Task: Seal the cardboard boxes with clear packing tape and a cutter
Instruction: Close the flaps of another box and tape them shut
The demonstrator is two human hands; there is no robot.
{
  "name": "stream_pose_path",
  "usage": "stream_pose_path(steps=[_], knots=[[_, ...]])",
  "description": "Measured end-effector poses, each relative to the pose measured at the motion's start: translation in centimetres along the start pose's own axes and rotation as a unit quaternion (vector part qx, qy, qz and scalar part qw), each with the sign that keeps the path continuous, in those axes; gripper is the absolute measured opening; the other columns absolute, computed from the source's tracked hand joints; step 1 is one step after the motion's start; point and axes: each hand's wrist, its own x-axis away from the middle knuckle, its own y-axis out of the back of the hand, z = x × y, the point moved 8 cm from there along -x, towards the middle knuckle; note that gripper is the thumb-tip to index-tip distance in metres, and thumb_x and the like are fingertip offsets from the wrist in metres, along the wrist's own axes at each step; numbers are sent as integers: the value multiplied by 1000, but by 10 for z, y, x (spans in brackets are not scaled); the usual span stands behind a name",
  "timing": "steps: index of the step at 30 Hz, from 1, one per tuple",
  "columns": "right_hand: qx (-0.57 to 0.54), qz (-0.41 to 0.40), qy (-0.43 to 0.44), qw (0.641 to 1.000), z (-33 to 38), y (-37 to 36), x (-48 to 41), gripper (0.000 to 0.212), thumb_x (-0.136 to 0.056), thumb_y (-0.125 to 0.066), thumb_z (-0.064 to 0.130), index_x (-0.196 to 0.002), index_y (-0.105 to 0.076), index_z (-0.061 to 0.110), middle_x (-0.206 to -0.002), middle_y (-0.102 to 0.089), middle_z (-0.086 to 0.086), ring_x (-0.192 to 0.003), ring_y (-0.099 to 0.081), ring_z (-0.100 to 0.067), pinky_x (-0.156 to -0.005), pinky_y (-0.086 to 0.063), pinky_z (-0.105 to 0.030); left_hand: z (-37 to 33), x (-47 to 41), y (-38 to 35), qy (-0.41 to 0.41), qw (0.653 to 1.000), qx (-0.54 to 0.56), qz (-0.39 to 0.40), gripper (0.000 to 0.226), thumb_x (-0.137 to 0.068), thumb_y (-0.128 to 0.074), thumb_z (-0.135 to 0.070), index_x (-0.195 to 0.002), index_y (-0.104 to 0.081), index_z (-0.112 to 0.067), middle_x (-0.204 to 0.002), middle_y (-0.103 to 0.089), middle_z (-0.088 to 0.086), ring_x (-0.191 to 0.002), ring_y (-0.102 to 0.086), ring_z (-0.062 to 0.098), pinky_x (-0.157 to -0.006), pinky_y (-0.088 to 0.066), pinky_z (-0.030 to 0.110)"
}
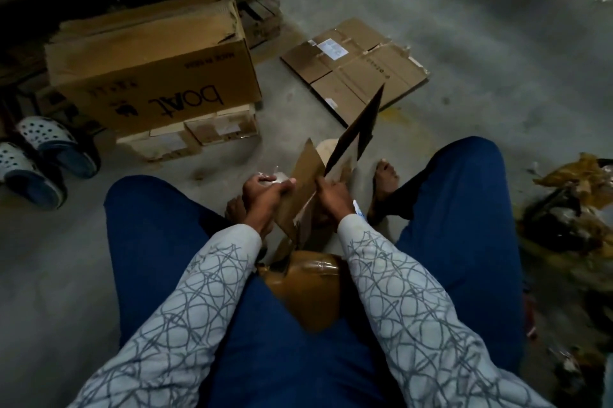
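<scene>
Small brown cardboard box [303,175], flaps up, is between the knees. Left grip [262,195] curled round clear packing tape roll [275,178]. Right grip [333,195] pinching a box flap.

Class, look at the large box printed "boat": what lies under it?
The boat box rests on smaller cardboard boxes, whose near sides stick out beneath it. How many there are, and anything further back, is covered.

We see a matt brown cardboard box [303,175], a glossy tape-covered brown panel [308,281], and a rough grey concrete floor [464,42].
</scene>
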Motion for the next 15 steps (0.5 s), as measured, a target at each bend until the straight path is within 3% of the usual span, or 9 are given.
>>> stream_pose_path(steps=[2,3,5,10,13,15], knots=[[17,-34,1,999,19,22,24,65,-86,-51,52,-127,-62,3,-128,-63,-19,-116,-59,-39,-101,-48,-42,-9,-3,8,-33,998,-27,-37,50,-57,-95,-31,-96,-66,-20,-98,-71,3,-86,-68,20,-75,-58,30],[3,-55,-6,998,21,33,27,48,-92,-52,35,-124,-62,0,-124,-65,-18,-114,-60,-38,-98,-48,-40,-15,-4,12,-51,996,-40,-56,48,-61,-93,-29,-99,-65,-21,-100,-70,2,-88,-66,19,-77,-55,29],[-66,-84,-19,994,18,49,24,32,-93,-51,20,-119,-63,3,-118,-66,-12,-112,-61,-36,-97,-49,-39,-28,-6,23,-80,991,-41,-100,46,-66,-91,-26,-101,-62,-24,-100,-71,2,-92,-67,20,-79,-54,30],[-207,-100,-13,973,10,50,13,15,-91,-56,16,-104,-61,12,-103,-66,-8,-100,-68,-31,-90,-58,-48,-44,-15,64,-81,962,93,-245,42,-71,-86,-18,-105,-61,-14,-103,-68,3,-89,-66,18,-54,-44,6],[-228,-119,15,966,6,55,5,30,-86,-63,24,-113,-52,19,-103,-62,0,-97,-66,-24,-88,-58,-44,-40,-21,80,-68,936,173,-298,39,-72,-84,-14,-98,-56,-17,-92,-67,-1,-76,-65,9,-61,-52,13],[-222,-109,21,969,2,52,-1,41,-82,-65,31,-120,-52,23,-110,-66,-4,-94,-69,-24,-79,-62,-44,-39,-20,77,-72,933,175,-306,39,-76,-81,-8,-98,-50,-16,-81,-60,-9,-71,-61,3,-70,-55,19]])
